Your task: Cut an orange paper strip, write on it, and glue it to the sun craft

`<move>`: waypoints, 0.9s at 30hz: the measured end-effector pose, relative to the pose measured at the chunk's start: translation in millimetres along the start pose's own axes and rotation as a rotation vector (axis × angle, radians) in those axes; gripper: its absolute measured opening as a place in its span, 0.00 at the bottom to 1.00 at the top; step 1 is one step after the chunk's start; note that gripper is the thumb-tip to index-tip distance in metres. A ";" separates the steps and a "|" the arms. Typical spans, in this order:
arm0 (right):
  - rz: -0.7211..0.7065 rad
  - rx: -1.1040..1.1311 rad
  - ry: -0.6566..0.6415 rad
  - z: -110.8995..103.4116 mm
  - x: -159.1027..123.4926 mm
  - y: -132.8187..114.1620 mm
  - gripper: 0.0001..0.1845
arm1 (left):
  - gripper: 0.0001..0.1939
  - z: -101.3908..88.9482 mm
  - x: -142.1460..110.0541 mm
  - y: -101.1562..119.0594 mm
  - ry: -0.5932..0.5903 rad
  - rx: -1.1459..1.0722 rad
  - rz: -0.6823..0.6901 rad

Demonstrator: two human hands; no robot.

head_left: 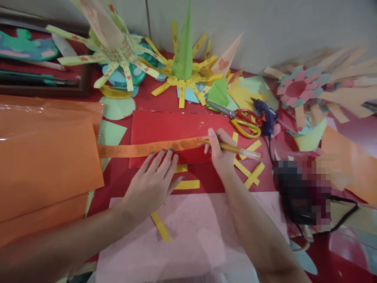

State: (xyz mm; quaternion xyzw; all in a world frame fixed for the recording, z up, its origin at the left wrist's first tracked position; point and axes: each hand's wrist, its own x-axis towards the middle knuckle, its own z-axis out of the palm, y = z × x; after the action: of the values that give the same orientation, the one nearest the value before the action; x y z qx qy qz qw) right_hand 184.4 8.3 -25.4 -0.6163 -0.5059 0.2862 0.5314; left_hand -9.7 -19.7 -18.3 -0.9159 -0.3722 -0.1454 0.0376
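Observation:
A long orange paper strip [147, 148] with handwriting on it lies across a red board [165, 124]. My left hand [156, 177] rests flat on the strip, fingers stretched over its lower edge. In my right hand [220, 153] is a gold pen [231, 148], its tip touching the strip near the right end. Short yellow paper strips [188, 184] lie just below the board and to the right of my right hand. Red-and-yellow scissors [246, 124] lie beyond my right hand, beside a dark blue glue gun [265, 116].
Orange paper sheets [47, 165] are stacked at the left, over the strip's left end. Paper cone decorations, one green [182, 59], stand along the wall. A pink sheet [191, 228] lies in front. A paper flower [300, 88] and a dark cable [271, 151] are at the right.

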 end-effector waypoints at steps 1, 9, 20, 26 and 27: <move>0.006 -0.006 -0.009 0.7 -0.2 -0.8 0.18 | 0.21 0.5 -0.3 0.3 0.002 -0.023 -0.017; 0.080 -0.039 -0.072 -0.2 3.5 -2.0 0.17 | 0.20 1.1 -0.6 0.0 -0.019 -0.063 -0.046; 0.046 -0.135 -0.131 -0.2 3.3 -2.5 0.19 | 0.19 -1.9 0.6 -0.7 -0.030 0.027 0.004; 0.038 -0.158 -0.072 0.3 2.8 -1.9 0.19 | 0.19 -0.5 0.5 -0.6 -0.022 0.035 0.012; 0.037 -0.155 -0.067 0.4 2.8 -2.1 0.19 | 0.19 -0.6 0.5 -0.6 -0.026 0.024 0.006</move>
State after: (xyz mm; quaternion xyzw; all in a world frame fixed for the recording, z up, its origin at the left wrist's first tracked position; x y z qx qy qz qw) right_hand 184.3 10.8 -23.0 -0.6551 -0.5325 0.2762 0.4595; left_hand -9.8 -19.0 -17.6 -0.9184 -0.3715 -0.1289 0.0441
